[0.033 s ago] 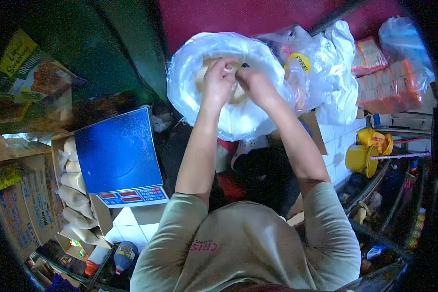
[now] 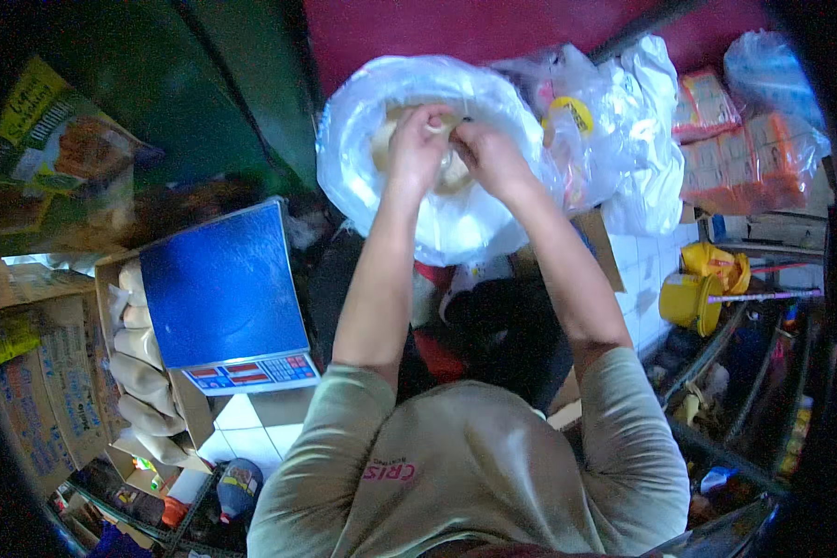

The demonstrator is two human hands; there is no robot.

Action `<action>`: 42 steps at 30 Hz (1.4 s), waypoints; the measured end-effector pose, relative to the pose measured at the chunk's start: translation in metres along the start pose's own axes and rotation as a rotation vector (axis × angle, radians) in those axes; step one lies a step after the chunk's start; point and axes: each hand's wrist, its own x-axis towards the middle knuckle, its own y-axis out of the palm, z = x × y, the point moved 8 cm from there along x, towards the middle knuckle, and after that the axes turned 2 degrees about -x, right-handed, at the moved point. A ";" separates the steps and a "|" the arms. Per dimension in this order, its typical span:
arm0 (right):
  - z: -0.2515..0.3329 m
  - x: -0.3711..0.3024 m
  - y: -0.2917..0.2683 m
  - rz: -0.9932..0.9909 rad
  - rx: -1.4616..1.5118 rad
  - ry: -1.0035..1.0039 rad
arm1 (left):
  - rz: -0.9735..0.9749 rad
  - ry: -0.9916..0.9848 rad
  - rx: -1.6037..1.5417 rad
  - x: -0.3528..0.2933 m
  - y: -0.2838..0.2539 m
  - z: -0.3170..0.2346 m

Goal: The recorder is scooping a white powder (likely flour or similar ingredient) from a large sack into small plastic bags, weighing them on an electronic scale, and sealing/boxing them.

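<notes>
Small, even finger movements seem best here — wrists high, the weight of the pale tan bundle [image 2: 455, 177] left resting inside the white plastic-lined container [image 2: 352, 121]. The bundle looks rounded and soft, perhaps a filled clear bag. The left hand [image 2: 419, 149] and right hand [image 2: 486, 156] curl close together over its top — whether the fingertips grip it, I cannot tell.

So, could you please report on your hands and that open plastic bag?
Left hand and right hand close together. Open plastic bag spread beneath, pale tan contents showing. Hands hide what's between them; nothing else visibly blocking the opening.
</notes>
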 end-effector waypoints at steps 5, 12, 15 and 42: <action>0.002 -0.020 -0.002 -0.112 0.001 0.001 | 0.020 -0.118 0.019 0.003 0.007 0.015; -0.004 -0.015 0.000 -0.006 -0.041 0.070 | 0.007 -0.029 0.071 -0.004 0.001 -0.004; -0.012 -0.012 -0.010 0.061 -0.052 0.173 | -0.022 -0.030 0.066 -0.005 -0.005 -0.009; 0.103 -0.055 -0.148 -0.226 0.036 -0.160 | 0.617 0.094 1.084 -0.010 -0.015 -0.173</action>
